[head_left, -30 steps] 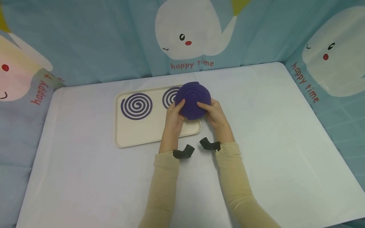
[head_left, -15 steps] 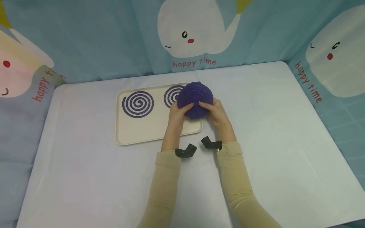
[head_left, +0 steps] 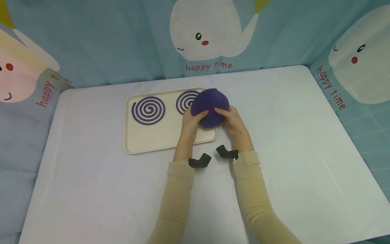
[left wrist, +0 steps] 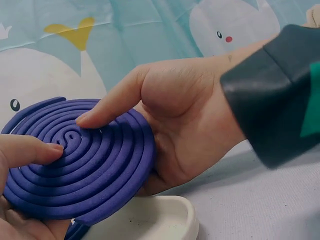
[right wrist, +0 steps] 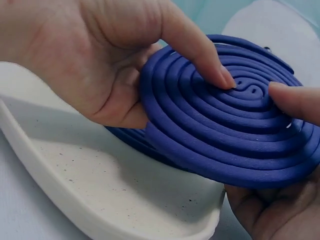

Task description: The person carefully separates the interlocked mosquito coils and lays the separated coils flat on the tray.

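A purple disc of tightly coiled strands (head_left: 211, 98) is held up by both hands over the right end of a cream tray (head_left: 152, 144). The left hand (head_left: 189, 125) grips its left edge, thumb on the upper face. From the other side the right hand (head_left: 235, 123) grips it, its thumb also on top near the centre. In the left wrist view both thumbs rest close to the middle of the coiled disc (left wrist: 100, 170), where an S-shaped bend shows. Fingers under the disc (right wrist: 200, 135) are mostly hidden in the right wrist view.
On the tray lie a looser purple spiral (head_left: 148, 110) at the left and another (head_left: 184, 101) at the back right, partly covered by the held disc. The white table (head_left: 91, 186) ends at a blue curtain (head_left: 122, 40) with whale prints. Black bands are on both wrists.
The left thumb has slid inward across the disc, toward its centre. Both hands still hold the disc; the whole head view has shifted slightly.
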`<state>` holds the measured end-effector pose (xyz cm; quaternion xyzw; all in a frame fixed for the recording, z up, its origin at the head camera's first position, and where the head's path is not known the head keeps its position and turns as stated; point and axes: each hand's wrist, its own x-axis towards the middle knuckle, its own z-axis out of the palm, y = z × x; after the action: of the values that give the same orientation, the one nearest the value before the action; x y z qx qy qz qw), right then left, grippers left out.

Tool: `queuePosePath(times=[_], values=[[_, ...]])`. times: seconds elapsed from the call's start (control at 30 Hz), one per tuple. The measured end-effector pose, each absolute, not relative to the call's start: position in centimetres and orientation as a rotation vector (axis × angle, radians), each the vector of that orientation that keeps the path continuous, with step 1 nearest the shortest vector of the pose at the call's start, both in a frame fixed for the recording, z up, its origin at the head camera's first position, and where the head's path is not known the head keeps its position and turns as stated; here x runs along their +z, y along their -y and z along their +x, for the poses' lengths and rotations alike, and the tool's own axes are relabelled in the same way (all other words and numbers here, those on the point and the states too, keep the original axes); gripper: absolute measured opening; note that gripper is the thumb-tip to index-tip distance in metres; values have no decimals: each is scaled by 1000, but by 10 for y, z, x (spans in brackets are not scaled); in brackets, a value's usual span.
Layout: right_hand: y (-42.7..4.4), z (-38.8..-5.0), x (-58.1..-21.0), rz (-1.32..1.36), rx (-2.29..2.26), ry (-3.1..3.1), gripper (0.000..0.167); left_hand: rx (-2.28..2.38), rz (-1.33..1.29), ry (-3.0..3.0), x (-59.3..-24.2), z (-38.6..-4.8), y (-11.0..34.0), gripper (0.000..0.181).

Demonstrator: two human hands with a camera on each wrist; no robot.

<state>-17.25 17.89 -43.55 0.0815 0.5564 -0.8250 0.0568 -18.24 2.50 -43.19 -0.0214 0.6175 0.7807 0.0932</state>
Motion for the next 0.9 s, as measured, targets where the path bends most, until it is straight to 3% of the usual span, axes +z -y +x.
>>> queuePosePath(times=[0.1, 0.53, 0.9], values=[[-180, -172, -436, 245, -2535, -1639, 22, 2294, -45, -1824, -432, -182, -24, 55], [-183, -172, -439, 174, -2605, -1498, 25, 2357, -14, -1555, -430, -184, -22, 59], [-184, -172, -440, 109, -2687, -1350, 22, 2314, 30, -1513, -427, -181, -17, 46]])
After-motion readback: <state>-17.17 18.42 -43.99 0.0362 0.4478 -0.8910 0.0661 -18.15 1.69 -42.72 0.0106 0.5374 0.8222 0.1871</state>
